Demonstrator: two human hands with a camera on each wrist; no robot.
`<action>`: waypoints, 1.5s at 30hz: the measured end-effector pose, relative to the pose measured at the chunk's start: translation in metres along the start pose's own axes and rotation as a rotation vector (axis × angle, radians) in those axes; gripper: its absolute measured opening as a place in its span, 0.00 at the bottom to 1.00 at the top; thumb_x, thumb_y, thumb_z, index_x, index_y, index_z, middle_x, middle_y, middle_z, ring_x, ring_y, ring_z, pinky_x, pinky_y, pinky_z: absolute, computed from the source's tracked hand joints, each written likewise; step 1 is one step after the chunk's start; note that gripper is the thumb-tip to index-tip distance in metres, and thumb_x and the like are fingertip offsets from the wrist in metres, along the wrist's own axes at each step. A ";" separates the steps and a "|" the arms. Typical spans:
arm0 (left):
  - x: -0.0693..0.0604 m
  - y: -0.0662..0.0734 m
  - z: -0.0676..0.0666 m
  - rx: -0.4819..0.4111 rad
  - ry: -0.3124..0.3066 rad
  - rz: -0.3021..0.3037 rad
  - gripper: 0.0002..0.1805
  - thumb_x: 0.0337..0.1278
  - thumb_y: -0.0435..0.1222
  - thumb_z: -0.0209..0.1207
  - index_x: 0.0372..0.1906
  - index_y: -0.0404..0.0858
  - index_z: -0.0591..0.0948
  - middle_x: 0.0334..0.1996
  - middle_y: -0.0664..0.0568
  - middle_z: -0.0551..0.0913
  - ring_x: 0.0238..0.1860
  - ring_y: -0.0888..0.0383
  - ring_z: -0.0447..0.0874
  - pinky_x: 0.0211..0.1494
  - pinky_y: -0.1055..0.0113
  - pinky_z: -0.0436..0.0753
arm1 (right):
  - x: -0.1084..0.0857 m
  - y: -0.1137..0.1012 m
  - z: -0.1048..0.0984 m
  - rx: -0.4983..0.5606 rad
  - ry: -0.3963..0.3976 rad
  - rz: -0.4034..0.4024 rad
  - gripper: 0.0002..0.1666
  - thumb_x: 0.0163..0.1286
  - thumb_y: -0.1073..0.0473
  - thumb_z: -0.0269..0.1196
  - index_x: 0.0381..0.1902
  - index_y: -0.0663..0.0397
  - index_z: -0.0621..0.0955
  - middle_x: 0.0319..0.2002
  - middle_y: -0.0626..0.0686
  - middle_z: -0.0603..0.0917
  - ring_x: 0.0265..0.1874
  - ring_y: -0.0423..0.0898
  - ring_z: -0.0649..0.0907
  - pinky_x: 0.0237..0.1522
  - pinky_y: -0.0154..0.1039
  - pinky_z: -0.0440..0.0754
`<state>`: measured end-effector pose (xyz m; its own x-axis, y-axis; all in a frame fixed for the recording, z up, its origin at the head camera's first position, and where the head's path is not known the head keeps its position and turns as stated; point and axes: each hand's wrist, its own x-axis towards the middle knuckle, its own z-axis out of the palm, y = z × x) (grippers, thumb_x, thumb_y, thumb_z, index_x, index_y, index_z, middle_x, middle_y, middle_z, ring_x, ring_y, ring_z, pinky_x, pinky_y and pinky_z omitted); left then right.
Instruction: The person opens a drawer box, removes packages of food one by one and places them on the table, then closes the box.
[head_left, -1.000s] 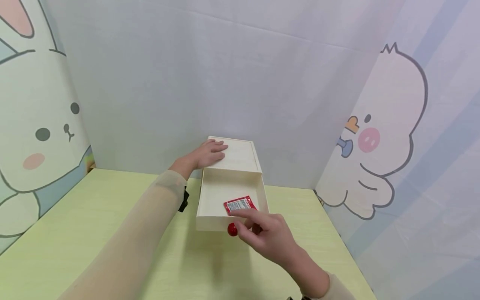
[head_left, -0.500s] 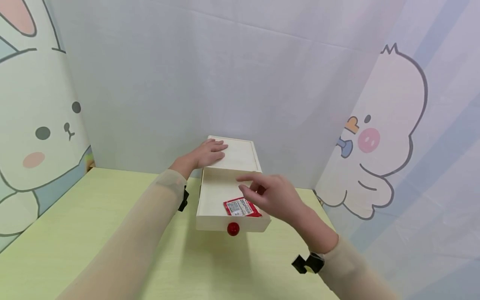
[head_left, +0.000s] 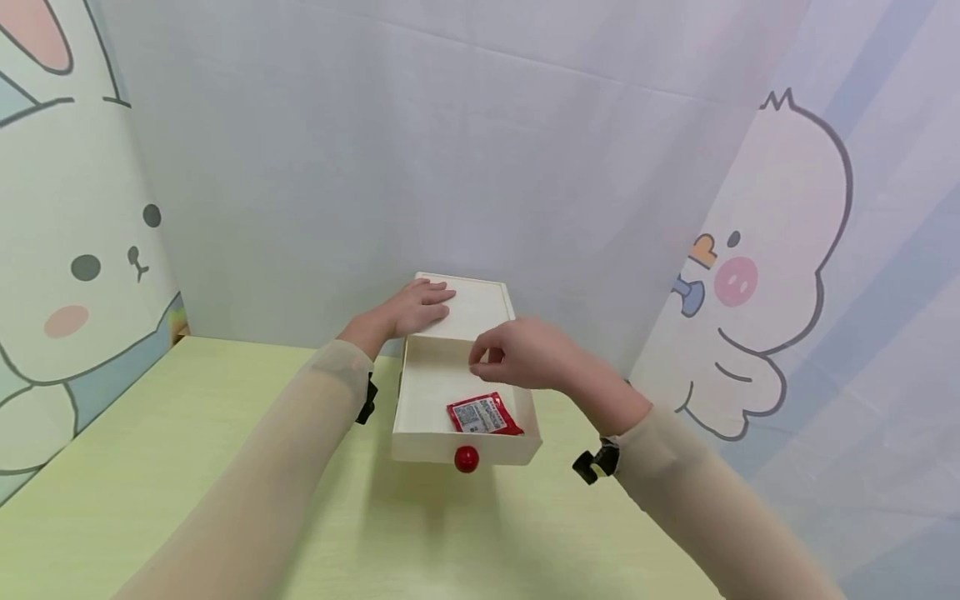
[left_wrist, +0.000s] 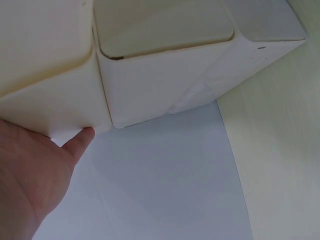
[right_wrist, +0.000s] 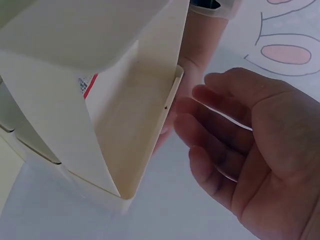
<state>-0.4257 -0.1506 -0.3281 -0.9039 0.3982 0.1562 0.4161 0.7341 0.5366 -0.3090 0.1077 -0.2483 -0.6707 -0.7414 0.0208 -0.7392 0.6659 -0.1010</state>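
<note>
Here, left hand (head_left: 415,308) flat on the white box (head_left: 480,307), right hand (head_left: 527,353) loosely curled, empty, above the drawer (head_left: 427,447).

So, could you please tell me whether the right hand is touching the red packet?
Apart: the head view shows pale drawer floor between the right hand and the red packet.

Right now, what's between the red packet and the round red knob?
The pale drawer front: in the head view, the red packet lies behind it and the red knob sits on its outside.
</note>
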 end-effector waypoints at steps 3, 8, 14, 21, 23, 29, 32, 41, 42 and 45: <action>0.001 0.001 0.000 -0.009 0.000 -0.008 0.33 0.88 0.49 0.43 0.88 0.44 0.63 0.90 0.44 0.54 0.92 0.37 0.38 0.91 0.33 0.43 | 0.009 0.003 -0.002 0.002 -0.127 0.011 0.07 0.79 0.53 0.68 0.45 0.43 0.93 0.35 0.42 0.90 0.33 0.37 0.84 0.40 0.36 0.85; 0.001 0.001 0.001 -0.016 0.006 -0.007 0.34 0.88 0.49 0.42 0.88 0.43 0.62 0.91 0.44 0.54 0.92 0.37 0.38 0.91 0.33 0.43 | 0.020 0.004 0.000 0.020 -0.311 0.096 0.03 0.76 0.53 0.72 0.42 0.43 0.92 0.37 0.44 0.89 0.36 0.41 0.85 0.43 0.38 0.85; 0.000 0.001 0.000 -0.013 0.004 0.017 0.33 0.88 0.48 0.43 0.88 0.42 0.62 0.90 0.42 0.54 0.91 0.36 0.38 0.91 0.33 0.43 | 0.030 0.005 0.011 -0.007 -0.413 0.178 0.13 0.71 0.53 0.77 0.50 0.47 0.89 0.44 0.48 0.88 0.44 0.46 0.84 0.52 0.42 0.87; 0.000 0.001 0.001 -0.006 0.003 0.028 0.33 0.88 0.47 0.42 0.88 0.41 0.63 0.90 0.42 0.54 0.91 0.35 0.38 0.91 0.34 0.42 | 0.033 0.004 0.025 -0.045 -0.444 0.222 0.27 0.64 0.45 0.82 0.54 0.47 0.84 0.49 0.49 0.84 0.50 0.47 0.82 0.56 0.44 0.86; 0.000 0.001 0.001 -0.007 0.000 0.029 0.33 0.88 0.47 0.42 0.88 0.42 0.63 0.90 0.43 0.54 0.91 0.35 0.38 0.91 0.34 0.41 | 0.034 0.004 0.029 -0.058 -0.446 0.214 0.31 0.61 0.42 0.84 0.55 0.46 0.83 0.49 0.48 0.84 0.49 0.46 0.82 0.55 0.43 0.86; 0.000 -0.001 0.001 -0.008 0.004 0.033 0.33 0.88 0.48 0.41 0.88 0.41 0.62 0.90 0.42 0.54 0.91 0.35 0.38 0.91 0.34 0.41 | 0.036 0.004 0.039 -0.127 -0.426 0.192 0.32 0.60 0.41 0.84 0.52 0.47 0.82 0.43 0.47 0.83 0.45 0.46 0.81 0.48 0.40 0.83; -0.001 -0.001 0.001 -0.009 0.004 0.033 0.33 0.88 0.48 0.41 0.88 0.41 0.62 0.90 0.42 0.54 0.91 0.35 0.38 0.91 0.34 0.42 | 0.037 0.004 0.042 -0.136 -0.418 0.207 0.30 0.60 0.43 0.85 0.49 0.47 0.81 0.40 0.48 0.83 0.43 0.46 0.80 0.46 0.39 0.81; -0.002 0.000 0.001 -0.014 0.011 0.029 0.33 0.86 0.47 0.44 0.87 0.41 0.65 0.89 0.42 0.57 0.91 0.36 0.41 0.92 0.35 0.44 | 0.034 0.008 0.042 -0.114 -0.361 0.215 0.19 0.60 0.45 0.85 0.41 0.45 0.89 0.36 0.44 0.87 0.36 0.43 0.85 0.46 0.37 0.88; -0.002 0.000 0.001 -0.015 0.014 0.028 0.33 0.86 0.47 0.44 0.87 0.41 0.65 0.89 0.42 0.57 0.91 0.36 0.41 0.92 0.35 0.44 | 0.033 0.009 0.041 -0.108 -0.352 0.205 0.18 0.60 0.45 0.85 0.40 0.45 0.90 0.35 0.44 0.88 0.36 0.43 0.86 0.46 0.37 0.89; -0.002 0.001 0.001 -0.022 0.019 0.026 0.33 0.86 0.47 0.44 0.86 0.41 0.65 0.89 0.42 0.57 0.91 0.36 0.41 0.92 0.36 0.44 | 0.031 0.013 0.038 -0.072 -0.329 0.172 0.15 0.62 0.46 0.84 0.39 0.44 0.90 0.36 0.44 0.89 0.35 0.43 0.86 0.47 0.37 0.89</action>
<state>-0.4233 -0.1506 -0.3291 -0.8948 0.4060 0.1857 0.4369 0.7113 0.5506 -0.3367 0.0900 -0.2869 -0.7386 -0.5973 -0.3126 -0.6275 0.7786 -0.0051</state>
